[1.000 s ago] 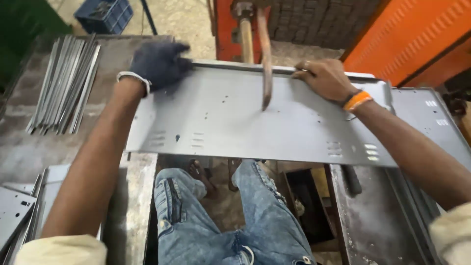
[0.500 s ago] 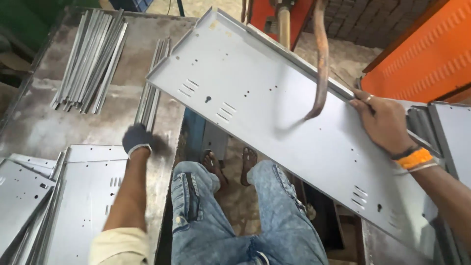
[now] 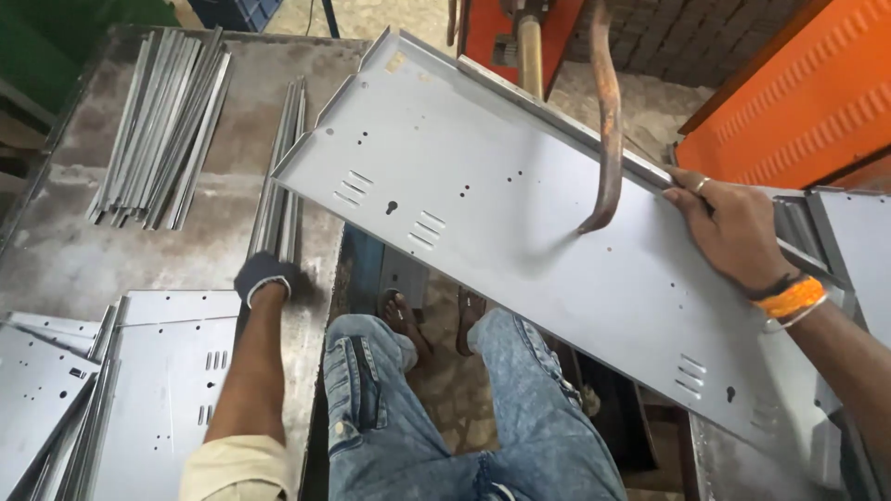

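A long grey sheet-metal panel (image 3: 520, 241) with slots and small holes slants from upper left to lower right over my lap. My bare right hand (image 3: 733, 232), an orange band at its wrist, grips the panel's far edge on the right. A curved rusty rod (image 3: 608, 121) comes down from the machine and its tip meets the panel's face. My left hand (image 3: 266, 278), in a dark glove, rests at the near end of a narrow bundle of metal strips (image 3: 283, 176) on the left table. Whether its fingers hold a strip is unclear.
A wider bundle of strips (image 3: 162, 130) lies farther left on the worn table (image 3: 65, 260). Stacked grey panels (image 3: 158, 390) sit at lower left. An orange machine body (image 3: 798, 93) stands at upper right, another grey panel (image 3: 858, 241) beside it. My jeans-clad legs (image 3: 464, 417) fill the gap below.
The panel swung from lying level across the machine to a slant, its left end moved away. My left hand let go of it and dropped to the strips on the left table.
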